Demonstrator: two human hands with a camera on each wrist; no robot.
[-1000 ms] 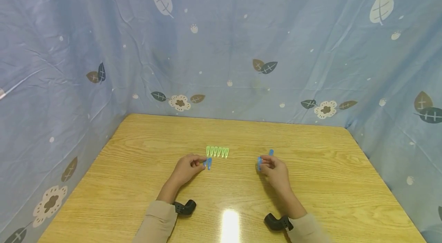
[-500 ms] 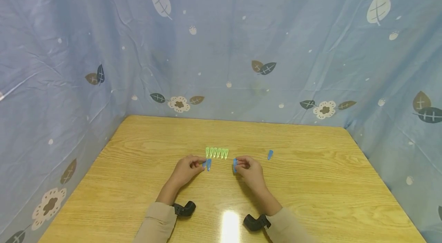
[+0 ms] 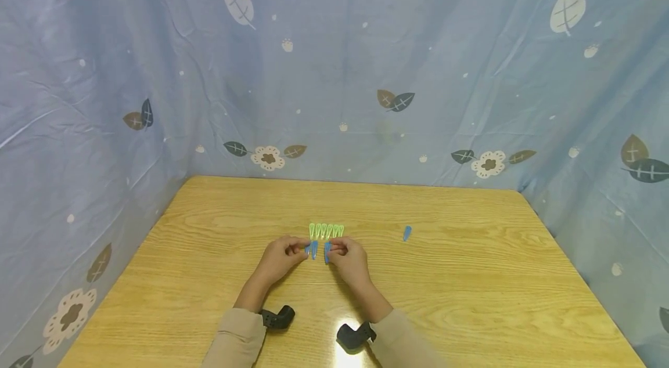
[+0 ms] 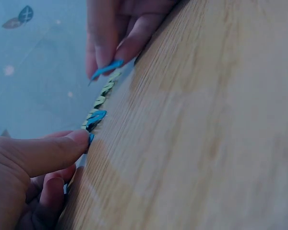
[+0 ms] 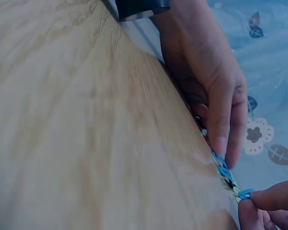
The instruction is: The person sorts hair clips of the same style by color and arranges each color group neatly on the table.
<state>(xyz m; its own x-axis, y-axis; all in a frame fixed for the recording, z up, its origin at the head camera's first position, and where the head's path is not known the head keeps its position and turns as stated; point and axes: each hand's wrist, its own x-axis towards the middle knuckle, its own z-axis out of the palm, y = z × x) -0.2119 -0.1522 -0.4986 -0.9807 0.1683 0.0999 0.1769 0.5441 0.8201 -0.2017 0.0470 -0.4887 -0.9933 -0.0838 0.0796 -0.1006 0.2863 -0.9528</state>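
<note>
Between thumb and fingertips my right hand (image 3: pixel 351 262) pinches a blue snap hair clip (image 4: pixel 107 69), raised above the tabletop in the left wrist view. My left hand (image 3: pixel 279 258) pinches another blue hair clip (image 4: pixel 90 139) at the table, mostly covered by the thumb. Just right of those fingertips lies a further blue hair clip (image 3: pixel 315 249), and the right hand's clip stands a short gap beyond it. Directly behind the hands runs a neat row of several light green hair clips (image 3: pixel 324 231), its right end close to the right hand's fingers.
A single blue hair clip (image 3: pixel 407 233) lies apart to the right on the wooden table (image 3: pixel 470 275). A blue patterned curtain (image 3: pixel 334 66) surrounds the back and sides. Each wrist carries a black camera mount (image 3: pixel 279 317).
My right hand has carried its blue hair clip leftward from near the lone clip to beside the left hand. The left hand has stayed in place at its clip.
</note>
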